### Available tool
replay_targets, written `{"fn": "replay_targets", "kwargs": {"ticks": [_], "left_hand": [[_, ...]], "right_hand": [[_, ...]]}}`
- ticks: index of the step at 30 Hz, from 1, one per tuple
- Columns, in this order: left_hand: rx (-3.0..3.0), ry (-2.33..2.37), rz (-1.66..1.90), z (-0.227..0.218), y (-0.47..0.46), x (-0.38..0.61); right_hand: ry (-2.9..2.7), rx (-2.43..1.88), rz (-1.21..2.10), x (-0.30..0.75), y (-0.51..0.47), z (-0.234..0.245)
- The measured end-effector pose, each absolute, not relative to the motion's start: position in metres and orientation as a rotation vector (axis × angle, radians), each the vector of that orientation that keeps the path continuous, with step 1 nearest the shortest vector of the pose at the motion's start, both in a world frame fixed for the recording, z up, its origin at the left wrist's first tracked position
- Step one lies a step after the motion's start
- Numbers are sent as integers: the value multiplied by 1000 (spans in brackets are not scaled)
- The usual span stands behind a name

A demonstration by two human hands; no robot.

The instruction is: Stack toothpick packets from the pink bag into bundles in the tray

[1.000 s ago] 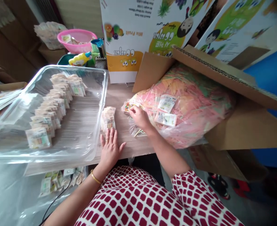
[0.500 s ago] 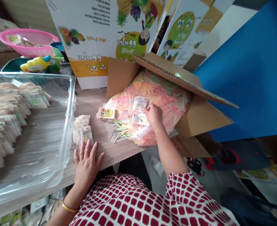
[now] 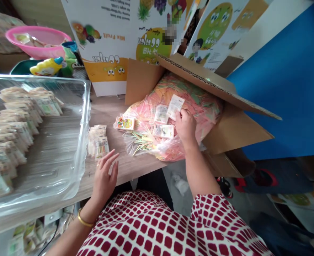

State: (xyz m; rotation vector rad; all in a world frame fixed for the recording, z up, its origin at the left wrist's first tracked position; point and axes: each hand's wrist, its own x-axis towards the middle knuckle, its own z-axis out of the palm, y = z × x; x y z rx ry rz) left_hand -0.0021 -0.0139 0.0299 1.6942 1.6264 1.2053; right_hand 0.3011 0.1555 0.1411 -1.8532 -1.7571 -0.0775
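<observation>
My right hand (image 3: 186, 124) pinches a small clear packet (image 3: 175, 106) by its lower edge, above a large plastic bag of thin pink, yellow and green candy sticks (image 3: 196, 96). Two more small packets lie on the bag: one pale packet (image 3: 161, 114) and one with a red edge (image 3: 163, 130). At the bag's left end sits a stack of printed cards (image 3: 125, 123). My left hand (image 3: 105, 174) hovers at the table's front edge, fingers apart and holding nothing. Just beyond its fingertips is a small pile of filled packets (image 3: 98, 142).
A clear plastic tray (image 3: 86, 106) on the left holds rows of filled packets (image 3: 18, 121). The candy bag spills from an open cardboard box (image 3: 242, 131). Printed cartons (image 3: 106, 71) stand behind. A pink basin (image 3: 36, 42) is at the back left.
My right hand has lifted one packet up and to the right, off the others on the bag. My left hand has drawn off the packet pile. The view has shifted slightly.
</observation>
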Motion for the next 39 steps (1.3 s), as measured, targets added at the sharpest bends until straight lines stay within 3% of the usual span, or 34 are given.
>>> {"fn": "replay_targets", "kwargs": {"ticks": [4,8,18,27,39], "left_hand": [[925,1206,1229,42,9,21],[711,1025,1149,34,20,34],[659,1201,1143,27,13,28],[574,1155,1181,21,11,20],[504,1178,1226,17,11,18]], "right_hand": [[-1919,-1537,681,249,111,125],[-2270,-1373,930,209,81,93],[-2622,-1958,187,184,134,64],[-2754,-1813,-88,168,145,42],[-2773,-1571,-73,191,143,49]]}}
